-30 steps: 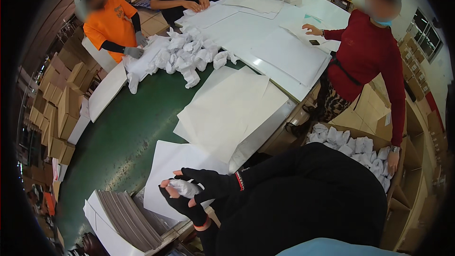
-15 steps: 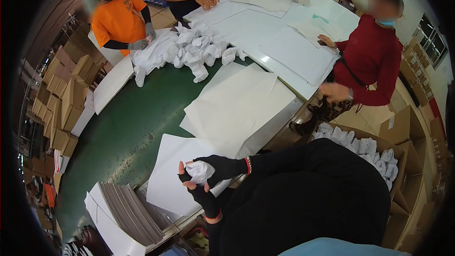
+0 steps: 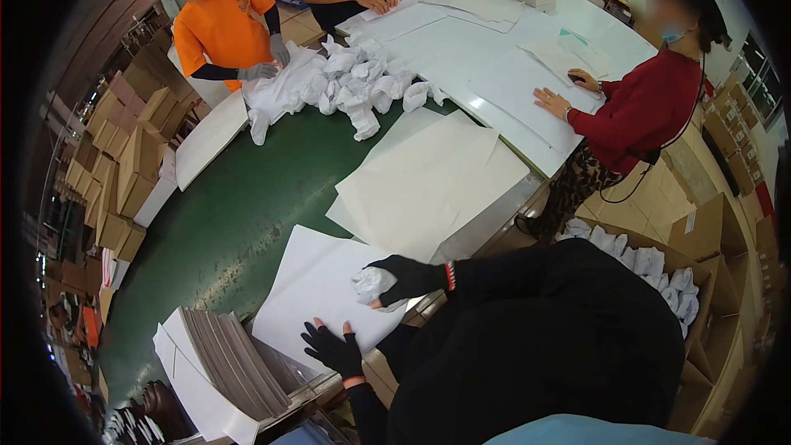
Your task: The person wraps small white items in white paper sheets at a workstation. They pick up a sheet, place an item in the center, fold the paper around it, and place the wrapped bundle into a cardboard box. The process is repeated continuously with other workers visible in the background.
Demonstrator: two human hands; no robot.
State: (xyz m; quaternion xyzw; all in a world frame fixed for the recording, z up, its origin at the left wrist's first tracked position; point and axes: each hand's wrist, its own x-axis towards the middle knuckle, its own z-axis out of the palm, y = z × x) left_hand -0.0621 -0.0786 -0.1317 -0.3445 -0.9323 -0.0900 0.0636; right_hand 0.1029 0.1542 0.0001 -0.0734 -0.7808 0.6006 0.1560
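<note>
My right hand (image 3: pixel 409 278), in a black fingerless glove, is closed round a white paper-wrapped bundle (image 3: pixel 372 283) over a stack of white paper sheets (image 3: pixel 309 276). What the wrapping holds is hidden. Fingers spread, my left hand (image 3: pixel 336 349) rests on the lower edge of that same white paper, in a matching glove. Just beyond lies a pile of cream paper sheets (image 3: pixel 432 173) on the green table (image 3: pixel 239 222).
A heap of white wrapped bundles (image 3: pixel 354 86) lies at the far side, by a person in orange (image 3: pixel 227 29). To the left stands a stack of grey boards (image 3: pixel 235 363). An open carton of wrapped bundles (image 3: pixel 651 264) is at right, near a person in red (image 3: pixel 659 107).
My left hand has let go of the wrapped bundle and moved down onto the paper. My right hand keeps the bundle, now turned and slightly right. The person in red has swung toward the table.
</note>
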